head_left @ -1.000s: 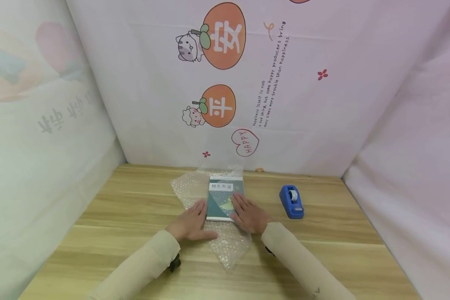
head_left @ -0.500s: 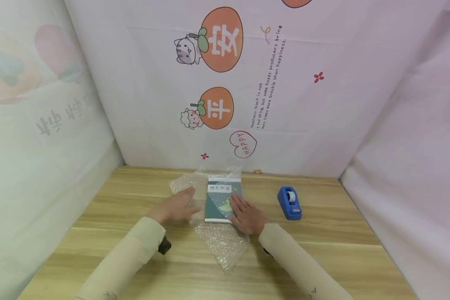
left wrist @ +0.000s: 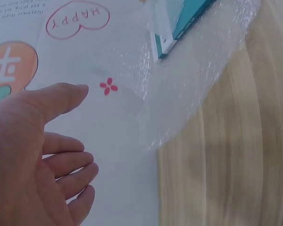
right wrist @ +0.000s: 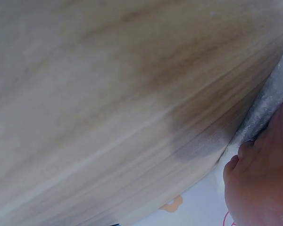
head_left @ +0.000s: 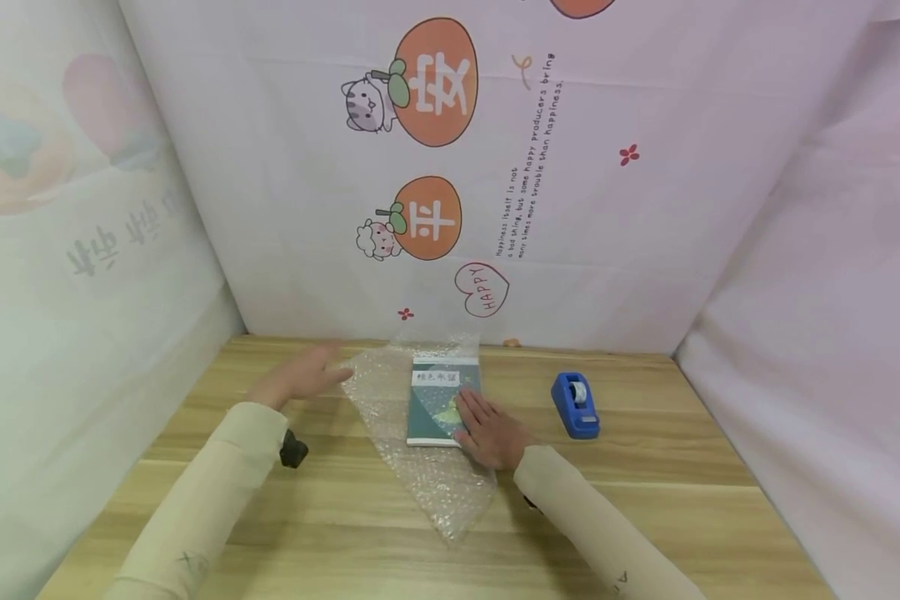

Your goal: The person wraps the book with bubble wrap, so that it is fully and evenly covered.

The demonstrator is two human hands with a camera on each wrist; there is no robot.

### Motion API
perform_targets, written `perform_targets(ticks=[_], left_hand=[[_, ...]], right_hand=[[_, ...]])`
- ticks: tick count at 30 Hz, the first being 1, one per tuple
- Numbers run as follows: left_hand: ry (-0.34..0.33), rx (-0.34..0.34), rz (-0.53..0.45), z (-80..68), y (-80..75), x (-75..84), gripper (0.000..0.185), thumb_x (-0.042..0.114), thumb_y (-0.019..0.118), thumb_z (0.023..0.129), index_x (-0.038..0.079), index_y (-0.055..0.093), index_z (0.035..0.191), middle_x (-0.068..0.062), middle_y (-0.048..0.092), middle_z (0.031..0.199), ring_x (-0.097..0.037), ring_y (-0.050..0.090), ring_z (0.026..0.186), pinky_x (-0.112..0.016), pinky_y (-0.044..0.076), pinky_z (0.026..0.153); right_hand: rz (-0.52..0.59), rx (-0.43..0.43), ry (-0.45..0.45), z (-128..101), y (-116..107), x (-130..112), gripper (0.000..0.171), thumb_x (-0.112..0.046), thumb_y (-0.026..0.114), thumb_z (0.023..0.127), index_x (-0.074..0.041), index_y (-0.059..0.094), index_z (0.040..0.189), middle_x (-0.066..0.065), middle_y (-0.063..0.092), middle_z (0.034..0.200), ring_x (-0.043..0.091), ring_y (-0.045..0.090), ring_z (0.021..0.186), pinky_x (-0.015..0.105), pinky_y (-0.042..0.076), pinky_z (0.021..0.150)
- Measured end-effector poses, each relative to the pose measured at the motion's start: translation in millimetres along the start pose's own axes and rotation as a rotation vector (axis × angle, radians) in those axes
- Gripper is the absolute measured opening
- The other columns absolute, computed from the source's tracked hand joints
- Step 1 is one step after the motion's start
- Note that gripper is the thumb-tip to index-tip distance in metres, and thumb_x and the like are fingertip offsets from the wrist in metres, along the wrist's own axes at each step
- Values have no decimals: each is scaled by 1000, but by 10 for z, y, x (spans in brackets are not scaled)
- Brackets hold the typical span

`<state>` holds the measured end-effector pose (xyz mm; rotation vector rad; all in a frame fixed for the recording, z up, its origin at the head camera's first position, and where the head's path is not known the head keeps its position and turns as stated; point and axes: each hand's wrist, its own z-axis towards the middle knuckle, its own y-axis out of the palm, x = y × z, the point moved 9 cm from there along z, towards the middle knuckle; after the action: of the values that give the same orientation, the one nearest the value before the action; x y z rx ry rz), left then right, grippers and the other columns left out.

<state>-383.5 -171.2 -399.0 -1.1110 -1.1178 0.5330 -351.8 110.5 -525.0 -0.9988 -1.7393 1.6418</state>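
Observation:
In the head view a teal book point(head_left: 424, 421) with a white label lies on a sheet of bubble wrap point(head_left: 438, 487). A clear fold of the wrap covers the book's right part. My right hand point(head_left: 491, 432) presses flat on that fold, over the book's lower right. Holding nothing, my left hand point(head_left: 300, 377) hovers beside the wrap's left corner. In the left wrist view the left hand point(left wrist: 42, 155) has its thumb out and its fingers loosely bent, apart from the wrap point(left wrist: 179, 101). The right wrist view shows only part of the right hand point(right wrist: 262, 174), beside the wrap's edge.
A blue tape dispenser point(head_left: 576, 406) with a roll of tape stands on the wooden table point(head_left: 360, 533), right of the book. A printed cloth point(head_left: 570, 292) hangs behind the table's far edge, with cloth walls at both sides.
My left hand has left the book's left edge and moved left and away, past the wrap's corner. The right hand stays on the wrapped book. The head view has shifted slightly.

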Motion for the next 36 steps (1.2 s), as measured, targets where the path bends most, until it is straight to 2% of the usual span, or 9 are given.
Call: perform_targets(ticks=[6,12,16,20,26,30,33,36], left_hand=[[-133,-49,-128,-37,14,-220,78,41,50,110,-12,25,161,-36,28,167,-54,28,156,-65,23,129],[-249,-60,-445,-89,153,-397,82,50,47,111,-8,23,164,-31,22,172,-52,23,159,-65,22,130],[-249,-48,-676,-103,276,-460,70,41,42,114,-7,28,162,-31,21,172,-51,19,160,-65,18,131],[-204,-32,-919,-95,425,-516,61,30,36,117,-10,26,162,-31,20,172,-48,17,162,-60,15,133],[-247,28,-1190,-78,682,-600,61,28,32,118,-7,17,165,-29,19,173,-43,19,163,-53,16,135],[-296,63,-1382,-50,862,-618,61,24,27,118,-9,6,166,-32,9,174,-44,12,164,-50,13,136],[-352,91,-1459,-22,1001,-631,60,25,27,118,-6,10,167,-30,15,173,-39,21,163,-46,19,136],[-372,103,-1486,14,1114,-612,58,25,27,118,-3,15,167,-24,31,168,-28,41,152,-40,30,132]], right_hand=[[8,23,-5,17,33,28,75,-51,23,115,0,12,168,20,10,178,35,11,166,51,20,135],[8,14,4,-1,35,27,73,-47,27,115,0,13,169,20,10,178,35,11,166,50,20,135],[16,-6,9,-30,-21,-22,71,-43,29,115,1,14,168,21,11,178,36,11,166,51,20,135],[27,-4,10,-57,-81,-67,69,-41,30,115,2,17,167,22,13,177,37,14,166,52,22,134],[43,14,8,-57,-84,-52,69,-41,30,116,3,17,167,23,13,177,38,14,166,54,21,134],[35,10,2,-37,-44,-27,71,-43,28,115,2,14,168,22,11,177,39,12,166,54,20,134],[19,8,3,-18,9,4,72,-46,26,115,0,13,169,21,9,178,36,10,166,52,20,135],[1,3,14,-5,43,30,72,-48,25,115,-2,10,169,18,7,179,34,9,167,50,19,136]])
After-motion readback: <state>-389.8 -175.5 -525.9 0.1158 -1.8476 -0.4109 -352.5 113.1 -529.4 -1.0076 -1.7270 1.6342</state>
